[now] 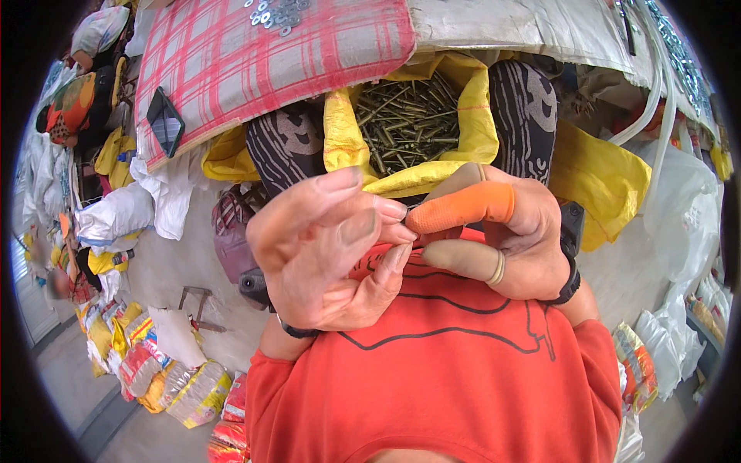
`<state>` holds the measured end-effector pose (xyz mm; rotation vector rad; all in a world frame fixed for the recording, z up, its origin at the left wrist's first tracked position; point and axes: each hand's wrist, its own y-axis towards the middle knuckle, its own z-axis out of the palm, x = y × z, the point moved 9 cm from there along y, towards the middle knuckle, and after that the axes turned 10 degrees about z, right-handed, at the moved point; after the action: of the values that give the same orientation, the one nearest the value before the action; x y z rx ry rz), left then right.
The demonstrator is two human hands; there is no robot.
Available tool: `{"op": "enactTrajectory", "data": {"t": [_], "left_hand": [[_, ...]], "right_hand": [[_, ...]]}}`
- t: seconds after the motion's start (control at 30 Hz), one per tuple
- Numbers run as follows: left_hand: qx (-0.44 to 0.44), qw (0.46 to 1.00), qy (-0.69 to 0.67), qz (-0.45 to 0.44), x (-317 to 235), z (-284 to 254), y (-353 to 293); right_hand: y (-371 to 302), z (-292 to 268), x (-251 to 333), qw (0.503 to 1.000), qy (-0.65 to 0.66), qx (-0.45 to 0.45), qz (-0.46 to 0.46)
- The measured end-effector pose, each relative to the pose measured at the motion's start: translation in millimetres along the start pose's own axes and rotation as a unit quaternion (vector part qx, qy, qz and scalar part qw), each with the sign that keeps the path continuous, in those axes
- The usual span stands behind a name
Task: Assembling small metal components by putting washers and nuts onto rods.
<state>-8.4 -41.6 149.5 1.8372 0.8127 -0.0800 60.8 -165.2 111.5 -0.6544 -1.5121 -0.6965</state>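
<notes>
Head view: the left hand [312, 266] and right hand [532, 235], the latter in finger covers [467, 208], hold curled fingertips close together; I cannot tell whether either grips anything; thin metal pieces [405, 123] lie in the yellow sack [476, 116] beyond

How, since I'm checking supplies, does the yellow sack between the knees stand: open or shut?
Open: the mouth of the yellow sack is spread wide, and a heap of slender metal pieces shows inside it.

Bright light; bent edges, black corners
</notes>
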Motion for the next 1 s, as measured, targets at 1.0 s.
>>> {"op": "enactTrajectory", "data": {"t": [1.0], "left_hand": [[0.015, 0.994, 0.104, -0.031, 6.8, 1.6, 2.7]], "right_hand": [[9.9, -3.7, 17.8, 0.967, -0.177, -0.125, -0.133]]}}
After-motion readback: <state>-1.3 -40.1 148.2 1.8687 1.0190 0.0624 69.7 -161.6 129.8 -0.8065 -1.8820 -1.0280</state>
